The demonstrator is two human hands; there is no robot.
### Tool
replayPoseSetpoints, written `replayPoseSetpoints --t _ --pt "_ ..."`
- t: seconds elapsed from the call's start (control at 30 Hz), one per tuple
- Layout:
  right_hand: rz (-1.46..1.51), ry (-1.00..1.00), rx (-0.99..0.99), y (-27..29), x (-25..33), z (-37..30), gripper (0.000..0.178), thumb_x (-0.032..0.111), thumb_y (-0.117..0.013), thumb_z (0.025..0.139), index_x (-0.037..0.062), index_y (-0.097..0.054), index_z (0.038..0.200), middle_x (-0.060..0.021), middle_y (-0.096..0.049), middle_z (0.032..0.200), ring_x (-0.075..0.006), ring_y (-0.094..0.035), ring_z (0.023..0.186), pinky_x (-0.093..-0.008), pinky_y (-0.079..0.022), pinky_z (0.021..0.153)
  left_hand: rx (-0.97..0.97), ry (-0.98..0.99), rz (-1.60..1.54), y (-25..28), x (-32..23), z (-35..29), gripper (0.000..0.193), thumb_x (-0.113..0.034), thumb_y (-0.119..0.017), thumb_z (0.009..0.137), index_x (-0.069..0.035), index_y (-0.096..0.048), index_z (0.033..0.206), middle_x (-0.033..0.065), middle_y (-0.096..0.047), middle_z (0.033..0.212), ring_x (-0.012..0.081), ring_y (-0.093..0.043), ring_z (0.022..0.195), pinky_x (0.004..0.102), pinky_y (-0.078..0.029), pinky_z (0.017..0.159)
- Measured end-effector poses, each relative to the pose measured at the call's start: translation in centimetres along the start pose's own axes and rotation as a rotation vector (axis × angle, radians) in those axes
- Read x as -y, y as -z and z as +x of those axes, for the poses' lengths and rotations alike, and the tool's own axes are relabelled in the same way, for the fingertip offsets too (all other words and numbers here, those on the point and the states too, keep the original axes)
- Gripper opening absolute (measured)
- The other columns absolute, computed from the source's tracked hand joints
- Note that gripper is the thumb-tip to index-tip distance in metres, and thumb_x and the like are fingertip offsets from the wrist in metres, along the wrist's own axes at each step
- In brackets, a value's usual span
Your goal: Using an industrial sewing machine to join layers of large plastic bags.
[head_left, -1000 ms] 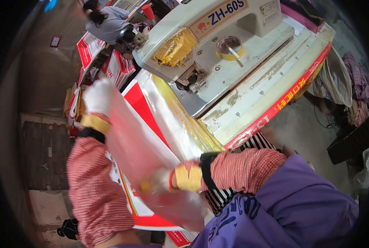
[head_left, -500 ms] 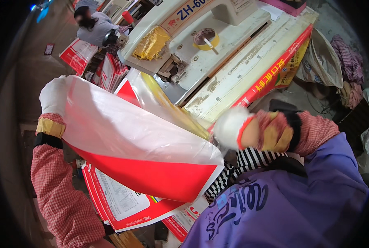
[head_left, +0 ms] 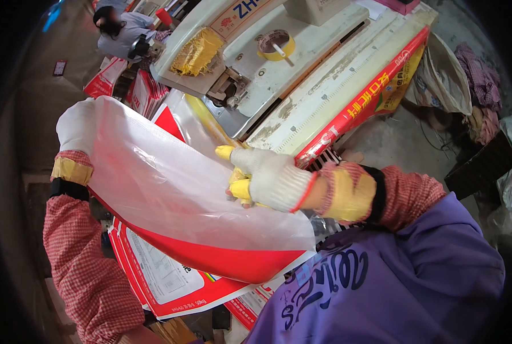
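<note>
My left hand (head_left: 76, 127), in a white glove, grips the upper left edge of a red and white woven plastic bag (head_left: 170, 178); its fingertips are partly hidden. Pale and slightly see-through, the bag's upper face shows above a red lower part that sags toward me. Over the right half of the bag is my right hand (head_left: 267, 176), gloved in white with yellow fingertips. Its fingers are bent and apart, with nothing visible in them. Beneath lies a stack of red and white printed bags (head_left: 164, 275).
Ahead stands a pale sewing machine (head_left: 267, 63) with a yellow tape roll (head_left: 276, 45) on its bed. A worn white table extension (head_left: 330, 92) has a red and yellow printed sheet (head_left: 376, 92) along its edge. A person (head_left: 124, 34) sits far left; a pale sack (head_left: 439, 80) stands right.
My right hand has swung left from beside the table edge to over the bag. The left hand keeps its grip. The view has shifted slightly, and the bag's red part sags lower.
</note>
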State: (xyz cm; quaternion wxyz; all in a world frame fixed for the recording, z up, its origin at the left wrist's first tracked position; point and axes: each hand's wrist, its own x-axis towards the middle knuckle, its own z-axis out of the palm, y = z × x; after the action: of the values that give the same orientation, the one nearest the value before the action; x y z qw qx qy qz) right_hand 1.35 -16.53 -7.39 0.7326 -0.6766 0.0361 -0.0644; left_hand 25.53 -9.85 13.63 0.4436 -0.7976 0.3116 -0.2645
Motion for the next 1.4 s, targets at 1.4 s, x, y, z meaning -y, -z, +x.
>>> replayPoseSetpoints --t 1.4 --pt "-0.651 -0.456 -0.039 5.4 -3.4 -10.5 0.025 0.014 -0.056 0.085 0.0119 -0.061 0.11 -0.0131 -0.065 0.082 -0.0151 -0.064 0.071 -0.024 -0.05 0.07 0.489 -0.17 -0.939 -10.2 -19.7 1.7 0.036 -0.035 -0.047 0.086 -0.001 -0.059 0.088 0.0162 -0.06 0.077 0.0326 -0.06 0.081 0.0375 -0.045 0.072"
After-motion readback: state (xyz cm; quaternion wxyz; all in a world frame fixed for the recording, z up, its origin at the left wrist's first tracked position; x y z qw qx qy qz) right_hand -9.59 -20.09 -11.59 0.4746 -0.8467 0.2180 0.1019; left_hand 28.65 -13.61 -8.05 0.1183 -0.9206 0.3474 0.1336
